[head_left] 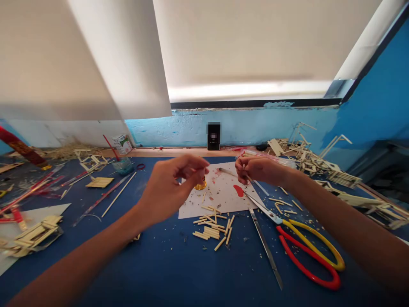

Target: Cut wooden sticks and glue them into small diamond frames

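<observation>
Head view: the left hand (174,184) is holding its fingertips close together, partly hiding a gold-coloured object (200,186); the right hand (254,169), fingers curled, is covering part of a thin rod (226,172) (whether either is gripping anything, I cannot tell). Short sticks (211,231) are lying by the near edge of the paper (228,202), bare counter (169,273) spreading below.

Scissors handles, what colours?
One red handle, one yellow handle; best seen in the head view, lower right.

Left hand (174,185) and right hand (255,169) hover near white paper (231,204).
</observation>
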Motion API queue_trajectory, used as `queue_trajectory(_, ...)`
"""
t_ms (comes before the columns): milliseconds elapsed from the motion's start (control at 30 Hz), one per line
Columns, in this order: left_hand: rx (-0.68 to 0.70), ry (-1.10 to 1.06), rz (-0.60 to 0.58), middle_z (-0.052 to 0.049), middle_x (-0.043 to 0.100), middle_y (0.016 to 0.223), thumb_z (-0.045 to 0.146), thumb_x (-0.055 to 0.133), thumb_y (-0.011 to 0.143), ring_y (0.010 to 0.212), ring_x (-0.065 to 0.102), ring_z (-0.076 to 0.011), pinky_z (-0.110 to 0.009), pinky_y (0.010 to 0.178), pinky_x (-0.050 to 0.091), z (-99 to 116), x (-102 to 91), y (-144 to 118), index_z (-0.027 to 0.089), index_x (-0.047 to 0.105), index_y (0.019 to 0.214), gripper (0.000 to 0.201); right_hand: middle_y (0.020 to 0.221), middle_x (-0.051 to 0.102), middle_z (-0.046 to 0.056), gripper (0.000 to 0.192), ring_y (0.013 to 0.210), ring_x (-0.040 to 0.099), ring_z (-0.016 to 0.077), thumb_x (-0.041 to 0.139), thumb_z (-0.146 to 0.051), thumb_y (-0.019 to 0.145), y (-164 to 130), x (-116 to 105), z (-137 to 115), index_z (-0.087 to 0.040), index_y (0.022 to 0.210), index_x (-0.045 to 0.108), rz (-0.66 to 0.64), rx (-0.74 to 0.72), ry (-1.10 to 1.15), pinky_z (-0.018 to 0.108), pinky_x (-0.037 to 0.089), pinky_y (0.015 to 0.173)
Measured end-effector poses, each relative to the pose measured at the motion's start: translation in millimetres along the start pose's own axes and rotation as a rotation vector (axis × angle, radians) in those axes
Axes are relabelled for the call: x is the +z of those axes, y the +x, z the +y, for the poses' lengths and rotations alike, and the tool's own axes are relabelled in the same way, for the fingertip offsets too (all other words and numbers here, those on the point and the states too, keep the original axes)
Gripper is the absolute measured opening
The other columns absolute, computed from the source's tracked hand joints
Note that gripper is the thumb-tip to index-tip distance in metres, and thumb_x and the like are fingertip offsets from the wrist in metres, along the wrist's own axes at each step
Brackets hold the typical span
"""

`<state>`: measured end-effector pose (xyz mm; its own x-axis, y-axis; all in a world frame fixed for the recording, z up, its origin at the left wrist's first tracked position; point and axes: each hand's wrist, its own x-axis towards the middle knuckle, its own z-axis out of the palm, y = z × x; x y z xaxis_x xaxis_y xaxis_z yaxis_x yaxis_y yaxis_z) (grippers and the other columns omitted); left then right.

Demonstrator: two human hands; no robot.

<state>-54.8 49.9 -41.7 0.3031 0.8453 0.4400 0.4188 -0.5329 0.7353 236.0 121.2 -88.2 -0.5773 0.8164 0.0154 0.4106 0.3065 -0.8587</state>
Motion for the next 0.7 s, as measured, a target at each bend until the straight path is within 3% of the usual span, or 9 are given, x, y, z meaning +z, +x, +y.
queue_trajectory(67,-0.082,0.042,-0.095,-0.005,0.082,0.090,0.026,0.070,0.093,0.076,0.077,-0.0192,-0.031,0.071,0.063,-17.1,6.3,-12.0,0.020,0.075,0.102,0.012,0.087,0.070,0.002,0.028,0.071,0.069,0.0151,0.056,-0.040,0.106,14.1,2.4,18.4,-0.014,0.102,0.067,0.015,0.072,-0.071,0.032,0.060,0.067)
queue_trajectory(200,-0.144,0.063,-0.159,-0.007,0.083,0.098,0.023,0.063,0.095,0.090,0.078,-0.0228,-0.036,0.082,0.063,-50.1,24.6,-30.9,0.020,0.075,0.102,0.014,0.118,0.070,0.008,0.032,0.097,0.071,0.0214,0.065,-0.039,0.102,47.6,8.7,48.6,-0.016,0.124,0.066,0.121,0.171,-0.289,0.041,0.062,0.083)
queue_trajectory(367,-0.197,0.066,-0.221,-0.007,0.083,0.104,0.024,0.060,0.097,0.096,0.078,-0.0250,-0.041,0.090,0.064,-83.6,41.4,-40.6,0.021,0.075,0.104,0.017,0.133,0.066,0.011,0.033,0.113,0.068,0.0257,0.066,-0.035,0.101,81.5,16.8,78.3,-0.018,0.129,0.065,0.168,0.215,-0.583,0.048,0.058,0.095)
queue_trajectory(500,-0.225,0.060,-0.250,-0.007,0.082,0.107,0.025,0.058,0.098,0.098,0.078,-0.0249,-0.042,0.094,0.063,-94.7,45.2,-46.6,0.021,0.075,0.107,0.019,0.132,0.066,0.011,0.032,0.110,0.069,0.0247,0.066,-0.035,0.101,90.0,20.4,90.0,-0.018,0.128,0.065,0.136,0.229,-0.678,0.046,0.059,0.094)
queue_trajectory(700,-0.255,0.070,-0.274,-0.009,0.082,0.104,0.026,0.058,0.098,0.097,0.078,-0.0255,-0.041,0.093,0.062,-99.0,46.4,-50.2,0.019,0.075,0.108,0.021,0.131,0.067,0.011,0.031,0.109,0.069,0.0242,0.065,-0.035,0.102,93.7,13.0,97.4,-0.018,0.128,0.065,0.157,0.188,-0.652,0.045,0.060,0.093)
